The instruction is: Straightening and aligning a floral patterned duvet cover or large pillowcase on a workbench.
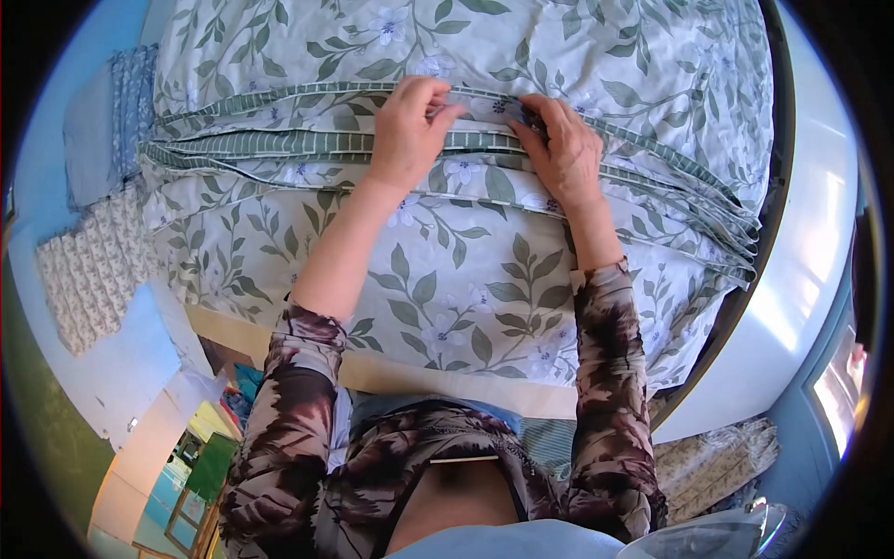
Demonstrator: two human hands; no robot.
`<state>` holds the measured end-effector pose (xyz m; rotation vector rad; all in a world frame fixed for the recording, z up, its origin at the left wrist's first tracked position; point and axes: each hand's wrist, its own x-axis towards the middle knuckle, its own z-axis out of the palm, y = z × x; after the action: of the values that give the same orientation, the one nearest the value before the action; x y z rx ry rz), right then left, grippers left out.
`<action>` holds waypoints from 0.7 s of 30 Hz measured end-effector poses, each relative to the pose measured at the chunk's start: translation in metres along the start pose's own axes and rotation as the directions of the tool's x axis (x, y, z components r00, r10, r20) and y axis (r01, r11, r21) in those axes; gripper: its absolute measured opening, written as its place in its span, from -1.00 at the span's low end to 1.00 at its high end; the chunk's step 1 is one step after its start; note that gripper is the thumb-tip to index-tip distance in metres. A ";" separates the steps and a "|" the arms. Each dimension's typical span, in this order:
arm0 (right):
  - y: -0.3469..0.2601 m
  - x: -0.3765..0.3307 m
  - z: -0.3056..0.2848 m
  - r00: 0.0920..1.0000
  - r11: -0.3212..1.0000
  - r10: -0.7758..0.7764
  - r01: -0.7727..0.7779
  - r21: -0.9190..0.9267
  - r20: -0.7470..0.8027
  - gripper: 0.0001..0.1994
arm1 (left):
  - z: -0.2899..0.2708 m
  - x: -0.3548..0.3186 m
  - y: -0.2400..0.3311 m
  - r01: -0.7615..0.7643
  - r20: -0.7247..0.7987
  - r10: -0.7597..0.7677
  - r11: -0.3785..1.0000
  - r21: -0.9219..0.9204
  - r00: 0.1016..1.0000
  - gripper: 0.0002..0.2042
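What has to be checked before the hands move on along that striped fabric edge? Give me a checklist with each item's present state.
1. Left hand on the striped border: ok, fingers curl over the fold.
2. Right hand on the same border: ok, fingertips press it beside the left hand.
3. Border layers lined up between the hands: cannot tell, the fingers cover the meeting point.
4. Leaf-print fabric flat in front of the body: ok, only shallow creases show.
5. Fabric clear of the table rim at right: not ok, stacked folds hang over it.
6. Folded cloth pieces at left out of the way: ok, they lie apart from the fabric being handled.
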<state>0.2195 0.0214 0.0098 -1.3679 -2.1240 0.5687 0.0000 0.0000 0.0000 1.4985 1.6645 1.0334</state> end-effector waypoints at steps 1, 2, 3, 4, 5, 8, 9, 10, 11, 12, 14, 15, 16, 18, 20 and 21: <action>0.000 0.000 0.001 1.000 1.000 0.006 -0.006 0.006 0.003 -0.75 | 0.003 0.001 0.001 -0.093 -0.014 0.095 0.992 0.084 0.995 -0.82; 0.001 0.000 0.001 1.000 1.000 0.012 -0.012 0.012 0.006 -0.75 | 0.007 0.002 0.001 -0.183 -0.020 0.189 0.969 0.168 0.982 -0.82; 0.001 0.000 0.002 1.000 1.000 0.019 -0.019 0.019 0.010 -0.75 | 0.009 0.002 0.001 -0.268 -0.017 0.281 0.930 0.252 0.960 -0.82; 0.001 -0.001 0.002 1.000 1.000 0.021 -0.021 0.019 0.010 -0.75 | 0.012 0.003 0.002 -0.268 -0.015 0.280 0.930 0.251 0.960 -0.82; 0.002 0.000 0.003 1.000 1.000 0.003 -0.003 0.007 0.004 -0.75 | 0.014 0.005 0.001 -0.301 -0.015 0.319 0.908 0.292 0.948 -0.83; 0.002 0.003 0.003 0.999 0.999 -0.033 0.033 -0.016 -0.008 -0.75 | 0.019 0.010 -0.002 -0.363 -0.009 0.395 0.854 0.372 0.919 -0.84; 0.001 0.005 0.003 0.999 0.999 -0.049 0.049 -0.002 -0.007 -0.75 | 0.020 0.011 -0.005 -0.388 -0.033 0.431 0.842 0.375 0.902 -0.86; -0.001 0.006 0.002 0.998 0.998 -0.062 0.062 0.011 -0.004 -0.75 | 0.021 0.012 -0.006 -0.413 -0.055 0.465 0.830 0.375 0.884 -0.87; -0.003 0.007 0.002 0.997 0.997 -0.075 0.075 0.024 -0.002 -0.75 | 0.022 0.012 -0.007 -0.438 -0.076 0.499 0.816 0.377 0.864 -0.89; -0.004 0.008 0.003 0.997 0.997 -0.072 0.072 0.023 -0.002 -0.75 | 0.022 0.011 -0.008 -0.439 -0.074 0.499 0.816 0.375 0.864 -0.89; -0.006 0.010 0.006 0.992 0.993 -0.119 0.119 0.004 0.033 -0.75 | 0.021 0.010 -0.011 -0.418 -0.095 0.477 0.836 0.356 0.874 -0.90; -0.007 0.012 0.008 0.988 0.990 -0.143 0.143 -0.004 0.051 -0.74 | 0.021 0.009 -0.011 -0.407 -0.106 0.467 0.845 0.348 0.878 -0.91; -0.007 0.012 0.009 0.989 0.990 -0.141 0.141 -0.003 0.049 -0.74 | 0.021 0.009 -0.010 -0.408 -0.103 0.468 0.844 0.348 0.878 -0.91; -0.008 0.014 0.013 0.990 0.990 -0.140 0.140 0.035 0.022 -0.75 | 0.021 0.007 -0.009 -0.405 -0.092 0.460 0.847 0.344 0.883 -0.90; -0.009 0.015 0.017 0.990 0.989 -0.140 0.140 0.055 0.008 -0.76 | 0.021 0.007 -0.008 -0.403 -0.086 0.456 0.848 0.344 0.886 -0.89; -0.009 0.016 0.019 0.991 0.991 -0.130 0.130 0.043 -0.008 -0.77 | 0.021 0.007 -0.009 -0.406 -0.085 0.459 0.847 0.344 0.884 -0.89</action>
<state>0.1952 0.0312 0.0043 -1.1958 -2.1651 0.5547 0.0135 0.0097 -0.0174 2.1288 1.7034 1.1891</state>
